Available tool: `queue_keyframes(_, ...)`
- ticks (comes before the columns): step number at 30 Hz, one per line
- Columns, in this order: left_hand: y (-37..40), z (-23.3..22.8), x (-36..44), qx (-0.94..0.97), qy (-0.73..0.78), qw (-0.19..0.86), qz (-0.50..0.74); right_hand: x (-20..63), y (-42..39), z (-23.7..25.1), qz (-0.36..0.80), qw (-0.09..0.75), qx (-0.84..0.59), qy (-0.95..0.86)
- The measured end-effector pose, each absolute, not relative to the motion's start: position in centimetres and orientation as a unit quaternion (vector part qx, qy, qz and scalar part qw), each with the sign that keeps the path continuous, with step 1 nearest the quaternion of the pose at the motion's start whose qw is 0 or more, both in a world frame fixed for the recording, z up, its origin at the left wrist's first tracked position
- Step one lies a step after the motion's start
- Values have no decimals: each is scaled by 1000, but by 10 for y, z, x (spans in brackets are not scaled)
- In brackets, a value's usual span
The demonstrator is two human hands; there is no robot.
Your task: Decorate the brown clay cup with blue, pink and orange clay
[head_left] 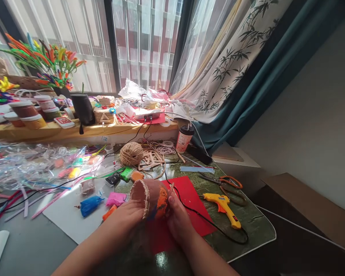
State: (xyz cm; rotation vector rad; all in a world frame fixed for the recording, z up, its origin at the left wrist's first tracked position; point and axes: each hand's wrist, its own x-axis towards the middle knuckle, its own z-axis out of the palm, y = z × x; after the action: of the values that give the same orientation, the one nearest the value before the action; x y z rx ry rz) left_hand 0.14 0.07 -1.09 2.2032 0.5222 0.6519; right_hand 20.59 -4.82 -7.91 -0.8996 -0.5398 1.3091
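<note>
My left hand (129,217) is wrapped around the rim end of a brown pot (153,190), which lies tilted on its side with its mouth toward the left. Twisted cord (146,195) edges that mouth. Orange clay (162,202) is spread over part of the outer wall, and a bit of blue shows beneath it. At the pot's base end, my right hand (178,217) pinches a small wooden stick (171,188) close to the orange patch. The stick's lower end is hidden by the fingers. Below the pot lies a red sheet (194,214).
Right of the sheet lie a yellow glue gun (222,205) with a black cord and orange-handled scissors (230,182). Behind are a twine ball (131,154) and a lidded paper cup (184,138). Blue clay (90,206) and pink clay (115,199) sit at left, near heaped plastic bags (37,165).
</note>
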Motion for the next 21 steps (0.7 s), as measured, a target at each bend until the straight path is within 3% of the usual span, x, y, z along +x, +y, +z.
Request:
queue_keyframes(4, -4, -19, -5, 904, 193, 310, 220, 202, -49, -78, 633, 638, -339, -278)
queue_keyframes(9, -7, -33, -7, 900, 224, 260, 270, 200, -52, -80, 639, 616, -342, -308)
queue_keyframes(21, -8, -39, -5, 893, 225, 284, 267, 196, -59, -84, 614, 613, -361, -343)
